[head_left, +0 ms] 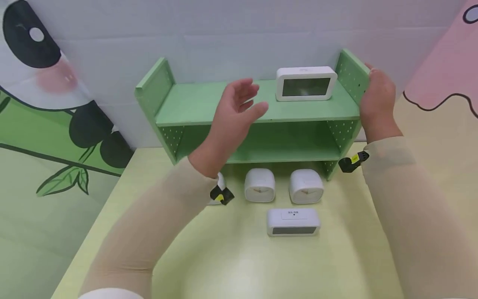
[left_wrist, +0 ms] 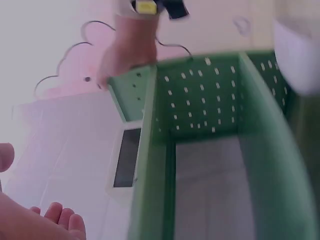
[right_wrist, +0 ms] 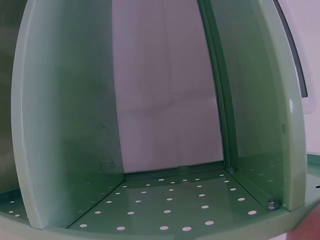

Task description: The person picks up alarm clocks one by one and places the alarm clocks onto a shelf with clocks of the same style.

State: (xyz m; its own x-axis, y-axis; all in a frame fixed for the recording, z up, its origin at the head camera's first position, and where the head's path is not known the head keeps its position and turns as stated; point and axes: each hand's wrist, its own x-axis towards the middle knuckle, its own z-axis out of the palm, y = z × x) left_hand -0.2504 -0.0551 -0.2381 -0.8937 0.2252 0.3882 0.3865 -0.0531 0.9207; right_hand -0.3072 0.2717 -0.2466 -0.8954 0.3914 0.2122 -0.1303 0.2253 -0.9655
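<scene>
My right hand (head_left: 378, 97) grips the right side panel of a green shelf (head_left: 224, 104) from outside; the left wrist view shows this hand (left_wrist: 132, 52) at the panel's upper edge. Over the front of the top board, my left hand (head_left: 237, 110) hangs in the air with nothing in it, its fingers loosely bent and thumb apart. A white digital clock (head_left: 306, 84) with a dark screen stands on the top board, to the right of my left hand and close to the right panel. The right wrist view looks into the shelf's lower compartment (right_wrist: 170, 200).
Under the shelf's front, two small white dial clocks (head_left: 259, 185) (head_left: 306, 186) stand on the pale table (head_left: 224, 257). Another white object (head_left: 221, 181) is mostly hidden behind my left wrist. A second digital clock (head_left: 293, 222) lies nearer me. Behind the shelf is a wall (head_left: 239, 50).
</scene>
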